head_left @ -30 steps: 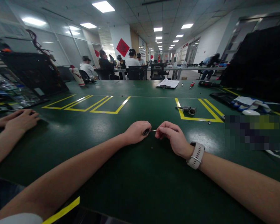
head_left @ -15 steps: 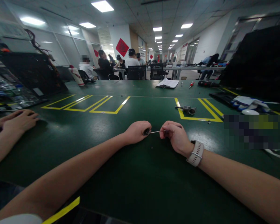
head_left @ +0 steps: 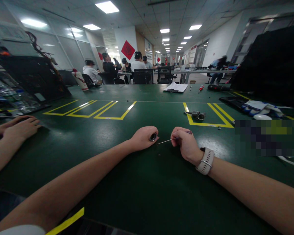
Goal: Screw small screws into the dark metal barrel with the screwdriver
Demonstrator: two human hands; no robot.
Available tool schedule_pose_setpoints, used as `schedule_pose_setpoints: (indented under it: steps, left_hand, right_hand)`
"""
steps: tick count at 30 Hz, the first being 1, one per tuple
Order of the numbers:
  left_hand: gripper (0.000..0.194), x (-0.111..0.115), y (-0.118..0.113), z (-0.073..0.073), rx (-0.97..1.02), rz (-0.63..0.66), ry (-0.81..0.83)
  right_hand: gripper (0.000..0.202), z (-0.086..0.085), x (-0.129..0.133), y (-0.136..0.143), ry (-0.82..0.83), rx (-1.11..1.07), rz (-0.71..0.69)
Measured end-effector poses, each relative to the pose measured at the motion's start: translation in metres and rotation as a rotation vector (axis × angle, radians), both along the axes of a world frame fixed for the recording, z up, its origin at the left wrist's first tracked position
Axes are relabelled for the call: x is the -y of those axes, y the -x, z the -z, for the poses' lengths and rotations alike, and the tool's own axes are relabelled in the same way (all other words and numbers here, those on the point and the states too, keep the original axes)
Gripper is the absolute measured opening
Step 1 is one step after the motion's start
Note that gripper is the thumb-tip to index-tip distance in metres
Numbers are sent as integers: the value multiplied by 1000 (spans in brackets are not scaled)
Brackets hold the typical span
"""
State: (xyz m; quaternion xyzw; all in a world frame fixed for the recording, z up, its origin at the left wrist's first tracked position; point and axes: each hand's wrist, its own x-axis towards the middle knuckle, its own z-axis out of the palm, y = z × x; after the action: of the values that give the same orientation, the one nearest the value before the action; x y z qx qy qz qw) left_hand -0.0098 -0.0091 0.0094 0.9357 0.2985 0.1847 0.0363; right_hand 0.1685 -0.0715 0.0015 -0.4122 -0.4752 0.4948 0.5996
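Observation:
My left hand is closed around a small hollow metal cylinder, its round open end facing right. Most of that part is hidden by my fingers. My right hand, with a watch on the wrist, pinches a thin tool with a slender metal shaft; a bit of dark handle sticks out behind the fingers. The shaft's tip is just below and right of the cylinder's opening, apart from it. A tiny ring lies on the green tabletop below my hands.
A metal assembly with a shaft lies within yellow tape at right, a small nut-like piece near it. Farther back are a clipboard with paper and a red tool. Another person's hands rest at left; gloves lie right.
The tool's tip has come away from the cylinder's opening, moving slightly right and down with my right hand. The cylinder's open end now shows more fully.

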Motion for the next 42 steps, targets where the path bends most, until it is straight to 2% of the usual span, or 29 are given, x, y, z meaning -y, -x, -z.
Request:
schedule_pose_setpoints:
  steps: [7, 12, 19, 25, 31, 36, 40, 42]
  left_hand:
    - [11, 0, 0, 1, -14, -1, -9]
    - [11, 0, 0, 1, -12, -6, -16]
    - [13, 2, 1, 0, 41, 19, 13]
    - [27, 5, 0, -5, 108, 73, 80]
    - [21, 5, 0, -4, 31, 111, 97]
    - [12, 4, 2, -5, 68, 119, 102]
    - [27, 0, 2, -4, 153, 140, 97]
    - [24, -3, 2, -3, 203, 130, 104]
  right_hand:
    - [19, 3, -2, -2, -54, 69, 95]
    - [19, 3, 0, -2, -69, 145, 98]
    - [22, 5, -2, -4, -105, 151, 186]
    - [20, 2, 2, -1, -113, 175, 130]
    - [21, 2, 2, -3, -144, 131, 157]
    - [19, 3, 1, -3, -162, 39, 171]
    - [15, 3, 2, -1, -193, 7, 87]
    - [15, 2, 4, -1, -221, 45, 21]
